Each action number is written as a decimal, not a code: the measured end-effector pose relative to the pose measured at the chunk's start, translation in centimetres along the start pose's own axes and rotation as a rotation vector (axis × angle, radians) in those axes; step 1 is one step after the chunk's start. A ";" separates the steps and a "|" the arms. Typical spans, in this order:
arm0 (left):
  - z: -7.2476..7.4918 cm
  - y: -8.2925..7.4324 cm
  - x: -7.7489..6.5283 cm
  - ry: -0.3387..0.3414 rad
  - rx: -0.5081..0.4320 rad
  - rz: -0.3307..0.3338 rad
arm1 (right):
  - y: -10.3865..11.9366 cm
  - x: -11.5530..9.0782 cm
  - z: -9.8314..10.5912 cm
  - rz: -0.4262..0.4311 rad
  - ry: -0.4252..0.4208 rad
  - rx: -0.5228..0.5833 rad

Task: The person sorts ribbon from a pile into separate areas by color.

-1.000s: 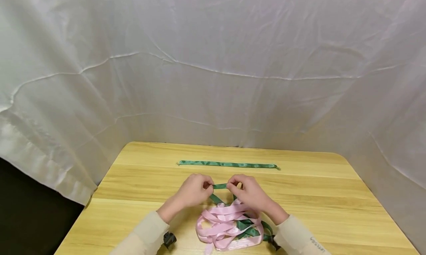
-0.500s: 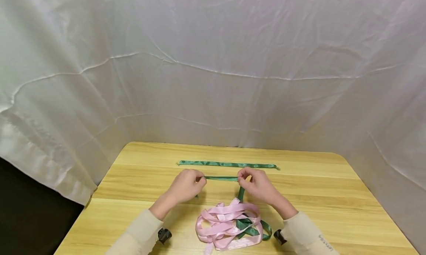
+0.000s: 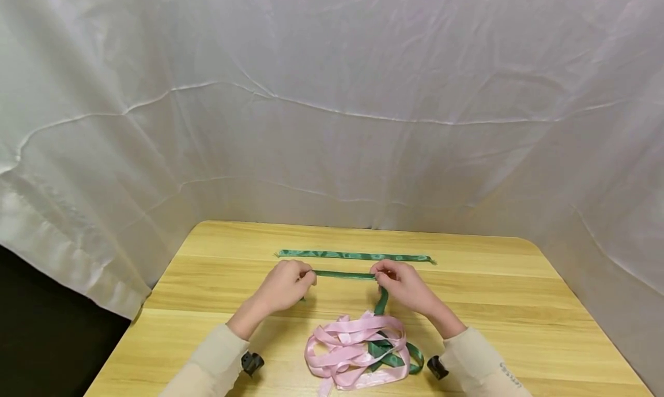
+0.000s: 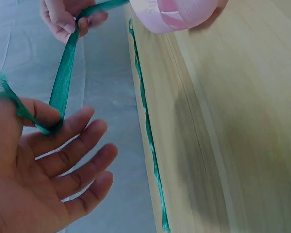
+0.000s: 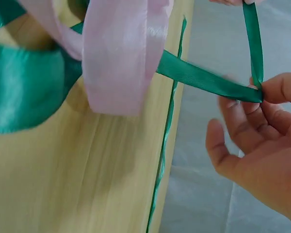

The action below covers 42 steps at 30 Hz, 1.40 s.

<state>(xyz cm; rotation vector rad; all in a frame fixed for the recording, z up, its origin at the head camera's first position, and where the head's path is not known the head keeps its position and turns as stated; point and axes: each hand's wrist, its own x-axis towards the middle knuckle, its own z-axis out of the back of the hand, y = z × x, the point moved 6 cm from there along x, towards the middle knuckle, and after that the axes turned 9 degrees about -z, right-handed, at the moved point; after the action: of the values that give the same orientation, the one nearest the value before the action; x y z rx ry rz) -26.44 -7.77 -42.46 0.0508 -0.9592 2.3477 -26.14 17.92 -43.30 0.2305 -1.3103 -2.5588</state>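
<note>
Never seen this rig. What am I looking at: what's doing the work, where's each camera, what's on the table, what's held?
No machine: just a bare left hand and right hand. The wide view comes from a head-worn camera looking forward and down; the two close-ups come from cameras on each wrist.

On the table, a green strip lies beyond the hands. Nearer is a loose pile of pink ribbon with green among it. Both hands pinch a green ribbon, the left near a frayed end. From the right hand it runs down toward the pile.
</note>
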 end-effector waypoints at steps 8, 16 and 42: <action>0.3 0.0 0.2 -0.008 -0.006 -0.004 | -0.3 0.3 -0.3 -0.022 0.104 0.044; 0.8 0.8 0.2 -0.040 0.005 0.019 | -0.8 0.3 0.6 -0.073 0.024 0.025; 1.8 5.7 -0.3 -0.133 -0.134 0.186 | -5.4 -0.6 4.1 -0.366 -0.087 0.185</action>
<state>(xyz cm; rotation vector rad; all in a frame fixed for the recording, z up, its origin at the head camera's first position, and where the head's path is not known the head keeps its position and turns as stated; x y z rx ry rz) -29.60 -12.35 -44.76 0.0674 -1.2314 2.4666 -27.46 24.30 -45.24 0.4356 -1.6756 -2.7663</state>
